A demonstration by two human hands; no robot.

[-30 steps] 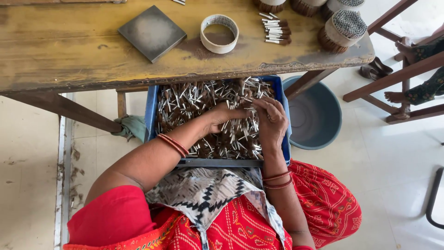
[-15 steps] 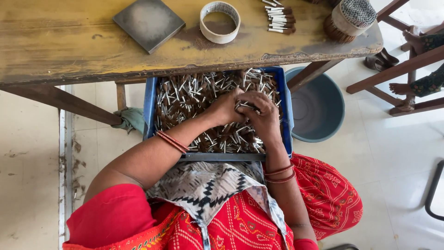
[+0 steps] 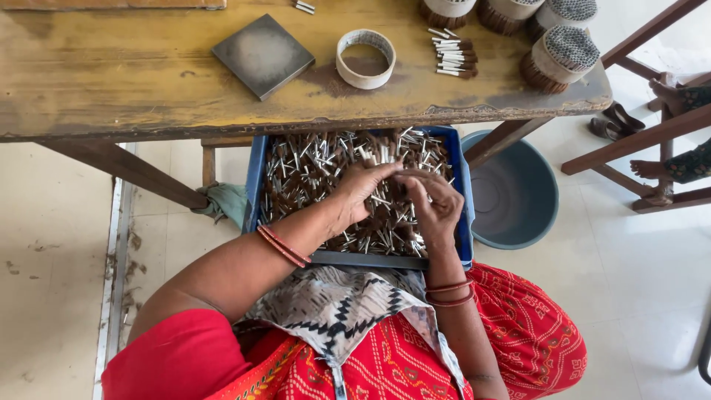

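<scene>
- Blue tray (image 3: 255, 185) on lap, just below wooden table (image 3: 133, 81) edge; all places given relative to tray.
- Full of loose sticks (image 3: 311, 167), brown bodies with pale tips, lying every which way.
- Left hand (image 3: 361, 194) over tray centre, palm down, fingers curled onto the pile; looks pinched on a few sticks, exact hold hidden.
- Right hand (image 3: 435, 207) just right of centre, fingertips bent in and narrow, touching left fingertips; seems to grip a small bunch, count not readable.
- Red bangles (image 3: 281, 246) on left wrist at tray's near-left edge; more on right wrist below tray's near edge.
- Beyond tray on table: pale ring-shaped band (image 3: 366, 58), dark square tile (image 3: 263, 55) to its left, small aligned row of sticks (image 3: 453, 53) to its right.
- Far right beyond tray: tied round bundles (image 3: 560, 58) standing at table corner.
- Grey-blue bucket (image 3: 515, 189) on floor, just right of tray.
- Another person's bare feet (image 3: 652, 169) well right of tray, among chair legs.
- Judged step: gathering sticks into a hand bunch.
- To do well: pick only same-facing sticks, keep pale tips to one end, roll lightly between fingertips to square them, avoid squeezing hard enough to snap, lift clear of pile before adding more.
</scene>
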